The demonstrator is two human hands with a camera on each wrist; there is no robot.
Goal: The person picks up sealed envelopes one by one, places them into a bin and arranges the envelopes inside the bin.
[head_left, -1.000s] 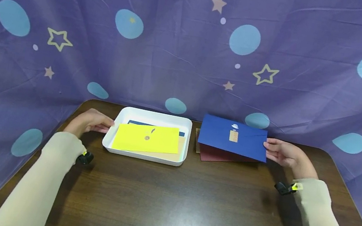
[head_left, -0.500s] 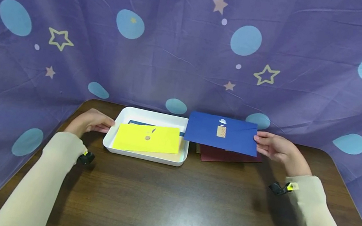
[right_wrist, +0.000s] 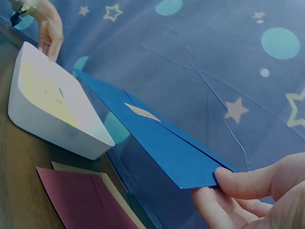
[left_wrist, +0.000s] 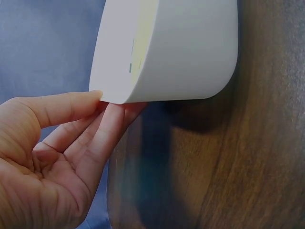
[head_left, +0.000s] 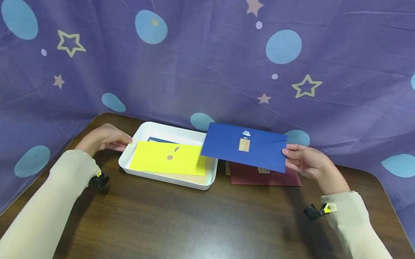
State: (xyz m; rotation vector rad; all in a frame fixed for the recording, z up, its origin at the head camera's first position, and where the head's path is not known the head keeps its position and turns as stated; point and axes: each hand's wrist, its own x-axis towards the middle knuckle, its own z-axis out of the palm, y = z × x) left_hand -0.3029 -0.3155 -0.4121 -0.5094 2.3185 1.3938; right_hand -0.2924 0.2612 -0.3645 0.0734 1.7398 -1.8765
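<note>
My right hand (head_left: 306,161) pinches the right edge of a blue envelope (head_left: 225,143) between thumb and fingers. The envelope carries a patterned sticker and is raised; its left end overlaps the right side of a white tray (head_left: 167,180) in the head view. Inside the tray a yellow envelope (head_left: 157,162) lies over a beige one (head_left: 207,172) and a dark blue one. With thumb and fingers, my left hand (left_wrist: 62,148) pinches the tray's left rim. Below the held envelope, a dark red envelope (right_wrist: 76,191) rests on the table, partly covered in the head view.
Beneath the dark red envelope a tan envelope (right_wrist: 114,191) and a dark green edge (right_wrist: 143,214) show in the right wrist view. The brown wooden table (head_left: 184,225) ends at a purple curtain (head_left: 191,77) with stars and blue ovals.
My right hand has carried the blue envelope leftward and slightly up, from above the dark red envelope to partly over the tray. My left hand and the tray have stayed put.
</note>
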